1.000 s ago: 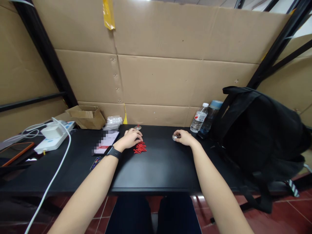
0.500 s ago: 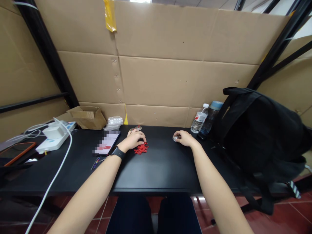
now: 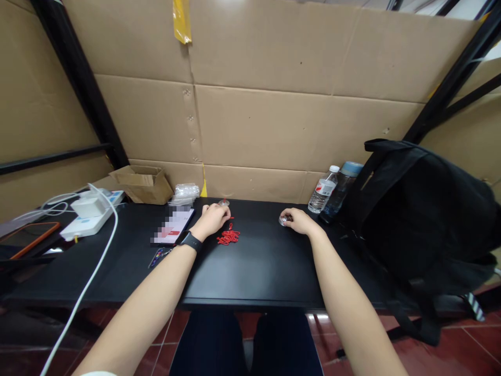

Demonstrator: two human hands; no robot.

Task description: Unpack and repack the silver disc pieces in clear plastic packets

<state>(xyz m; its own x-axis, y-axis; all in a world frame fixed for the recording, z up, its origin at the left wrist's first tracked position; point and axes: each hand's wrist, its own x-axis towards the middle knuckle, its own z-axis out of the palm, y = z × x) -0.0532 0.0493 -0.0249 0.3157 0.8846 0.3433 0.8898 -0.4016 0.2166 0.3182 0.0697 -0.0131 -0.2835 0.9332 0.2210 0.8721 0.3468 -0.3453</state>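
My left hand (image 3: 213,219), with a dark watch at the wrist, is closed in a pinch just beyond a small pile of red cord loops (image 3: 229,237) on the black table (image 3: 258,266). A short bit of red cord (image 3: 232,218) shows at its fingertips. Behind those fingers lies a clear round piece (image 3: 224,203) with a red bit on it, partly hidden. Over on the right, my right hand (image 3: 300,221) grips a small, clear, shiny round disc (image 3: 282,221) at the tabletop. Its fingers cover part of the disc.
A phone (image 3: 176,224) and clear plastic packets (image 3: 185,194) lie left of my left hand, near an open cardboard box (image 3: 146,185). A power strip (image 3: 88,223) trails a white cable. Two bottles (image 3: 323,190) and a black backpack (image 3: 426,219) stand at right. Cardboard (image 3: 250,125) walls the back.
My left hand has drawn back from the red pile toward the far side, its fingers now pinched with a bit of red cord at the tips. My right hand keeps its hold on the disc.
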